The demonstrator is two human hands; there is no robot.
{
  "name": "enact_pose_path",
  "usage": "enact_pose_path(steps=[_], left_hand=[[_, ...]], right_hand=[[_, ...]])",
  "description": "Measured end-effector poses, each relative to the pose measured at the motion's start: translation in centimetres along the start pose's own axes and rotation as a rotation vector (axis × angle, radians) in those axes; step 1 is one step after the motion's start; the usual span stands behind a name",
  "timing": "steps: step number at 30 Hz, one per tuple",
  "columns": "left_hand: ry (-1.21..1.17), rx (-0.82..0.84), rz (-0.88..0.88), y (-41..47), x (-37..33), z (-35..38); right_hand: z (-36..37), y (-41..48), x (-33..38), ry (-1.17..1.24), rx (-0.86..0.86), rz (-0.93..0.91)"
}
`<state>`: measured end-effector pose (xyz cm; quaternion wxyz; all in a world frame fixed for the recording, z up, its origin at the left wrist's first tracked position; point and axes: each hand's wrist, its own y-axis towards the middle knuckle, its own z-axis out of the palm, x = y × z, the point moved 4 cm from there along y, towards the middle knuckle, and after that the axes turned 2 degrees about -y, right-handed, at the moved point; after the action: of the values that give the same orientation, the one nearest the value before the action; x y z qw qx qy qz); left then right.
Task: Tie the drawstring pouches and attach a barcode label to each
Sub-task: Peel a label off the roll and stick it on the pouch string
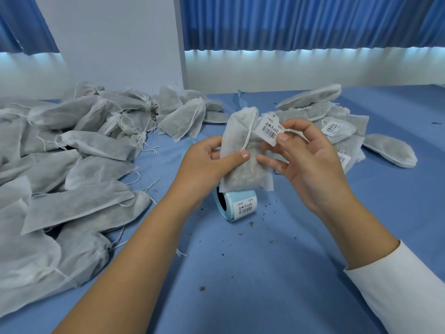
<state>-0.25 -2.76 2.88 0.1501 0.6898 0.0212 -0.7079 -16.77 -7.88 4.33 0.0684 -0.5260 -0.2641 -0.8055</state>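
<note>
Both hands are up over the middle of the tabletop (265, 273), slightly toward the far edge, working 1 pouch (248, 174).

Left hand (207, 162) grips the pouch from its left side, thumb flat on the front, fingers curled behind. Pouch is upright, white non-woven, with greenish-brown fill showing in the lower half and the neck gathered at the top. Drawstring (249, 131) hangs down the front from the neck and ends in a small knot just above the left thumbnail.

Right hand (313, 162) pinches a barcode label (269, 130) between thumb and index finger, just beside the pouch's upper right edge. Label is white and tilted, print and barcode facing the camera. Can't tell whether it is stuck to the string or touching the pouch. The other right fingers are loosely curled, tips at the pouch's right edge.

Label roll (237, 204) lies on its side on the tabletop directly below the held pouch. Pale blue backing, 1 printed label facing up, top of the roll hidden by the pouch bottom.

Left heap (79, 145) of pouches runs along the left edge up to the far-left corner, strings trailing. Right heap (337, 126) is smaller and sits toward the far-right, with at least 2 labels visible on it.

Crumbs (202, 288) are scattered over the blue top around the middle. White sleeve (409, 285) on the right forearm. Blue curtain (301, 20) behind the far edge.
</note>
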Motion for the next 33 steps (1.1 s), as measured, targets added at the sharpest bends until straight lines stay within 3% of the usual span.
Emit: enact_pose_path(steps=[5,10,16,22,33], left_hand=[[-0.002,0.023,-0.001,-0.2,-0.2,0.0],[0.030,0.077,0.012,-0.3,-0.4,0.2],[0.106,0.116,-0.003,-0.4,-0.3,0.4],[0.059,0.079,-0.019,-0.1,-0.1,0.1],[0.058,0.106,-0.002,-0.2,-0.1,0.2]], right_hand=[[-0.1,-0.1,0.1,-0.171,0.015,-0.062],[0.6,-0.2,0.3,-0.032,0.092,-0.092],[0.4,0.1,0.3,0.012,0.047,-0.059],[0.0,0.0,0.3,-0.241,-0.005,-0.100],[0.0,0.1,-0.6,-0.369,-0.019,-0.057]])
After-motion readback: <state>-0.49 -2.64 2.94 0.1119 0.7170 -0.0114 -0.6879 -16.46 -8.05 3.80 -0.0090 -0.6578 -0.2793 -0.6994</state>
